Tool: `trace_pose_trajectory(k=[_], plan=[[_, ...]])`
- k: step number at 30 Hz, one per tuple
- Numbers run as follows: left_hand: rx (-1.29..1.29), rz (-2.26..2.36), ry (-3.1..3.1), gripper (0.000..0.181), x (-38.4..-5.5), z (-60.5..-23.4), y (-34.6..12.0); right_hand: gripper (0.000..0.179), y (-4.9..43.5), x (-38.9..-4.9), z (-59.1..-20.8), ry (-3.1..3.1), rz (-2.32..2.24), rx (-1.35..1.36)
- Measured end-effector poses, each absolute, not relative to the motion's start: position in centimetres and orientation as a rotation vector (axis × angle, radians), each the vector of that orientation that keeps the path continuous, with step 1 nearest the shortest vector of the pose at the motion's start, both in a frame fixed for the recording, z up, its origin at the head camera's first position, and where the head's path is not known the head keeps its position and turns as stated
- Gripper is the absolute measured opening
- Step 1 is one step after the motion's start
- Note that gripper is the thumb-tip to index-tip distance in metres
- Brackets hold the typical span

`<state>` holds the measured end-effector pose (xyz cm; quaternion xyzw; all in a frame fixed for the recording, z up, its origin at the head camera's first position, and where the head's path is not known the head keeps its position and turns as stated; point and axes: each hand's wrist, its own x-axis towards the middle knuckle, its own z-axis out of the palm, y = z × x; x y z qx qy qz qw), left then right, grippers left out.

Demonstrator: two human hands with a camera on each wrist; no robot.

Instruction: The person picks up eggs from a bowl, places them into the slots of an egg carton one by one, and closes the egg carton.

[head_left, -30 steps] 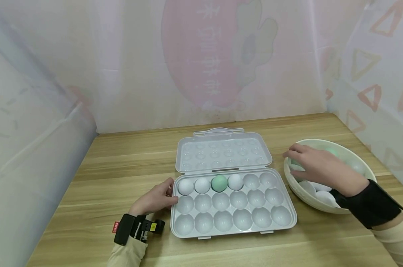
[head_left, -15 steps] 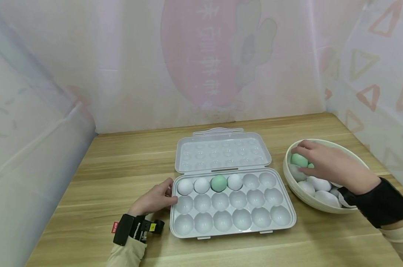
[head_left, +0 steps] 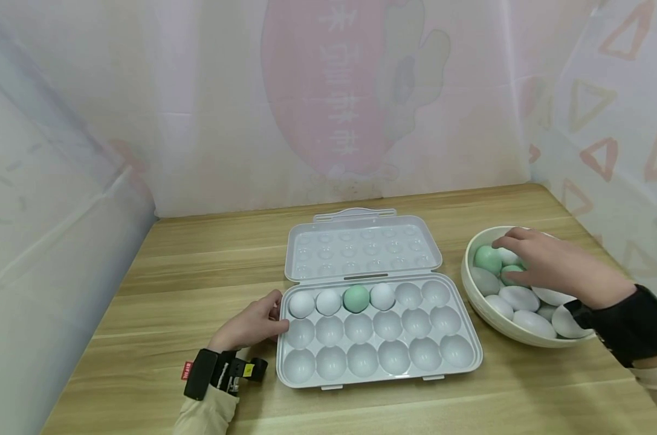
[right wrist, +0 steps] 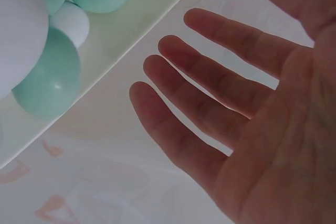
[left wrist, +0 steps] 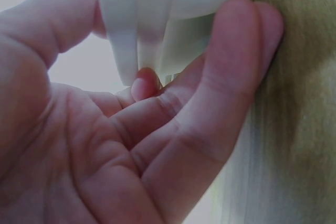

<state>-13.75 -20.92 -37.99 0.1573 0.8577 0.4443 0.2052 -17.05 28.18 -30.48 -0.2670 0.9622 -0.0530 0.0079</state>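
Note:
A white plastic egg box (head_left: 379, 338) lies on the table with its lid (head_left: 364, 249) folded back. In its far row sit three white eggs (head_left: 301, 304) and one green egg (head_left: 356, 298). My left hand (head_left: 252, 323) grips the box's left edge, thumb above; in the left wrist view the fingers (left wrist: 231, 51) curl beneath the rim. Over a cream bowl (head_left: 472, 305) hovers my right hand (head_left: 564, 266), holding nothing. Its fingers (right wrist: 184, 129) are spread and nearly straight in the right wrist view, apart from the eggs. Several white and green eggs (head_left: 518, 298) fill the bowl, some hidden under the hand.
The wooden table (head_left: 208, 260) extends left of the egg box and in front of it. A printed curtain (head_left: 214, 121) rises at the table's back edge, with more sheeting along both sides. The bowl stands close to the box's right end.
My right hand has moved to the right over the bowl, uncovering more white and green eggs. The left hand and the egg box have stayed in place.

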Motion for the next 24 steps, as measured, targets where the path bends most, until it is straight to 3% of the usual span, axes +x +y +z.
trace_pose_trajectory(k=[13, 24], plan=[[0.440, 1.224, 2.402, 0.027, -13.8, -37.8, -20.9, 0.049, 30.1, -17.5, -30.9, 2.980, -0.178, -0.717], [0.429, 1.269, 2.366, 0.027, -13.8, -38.0, -20.9, 0.041, 31.1, -18.6, -31.0, 2.984, -0.164, -0.717]])
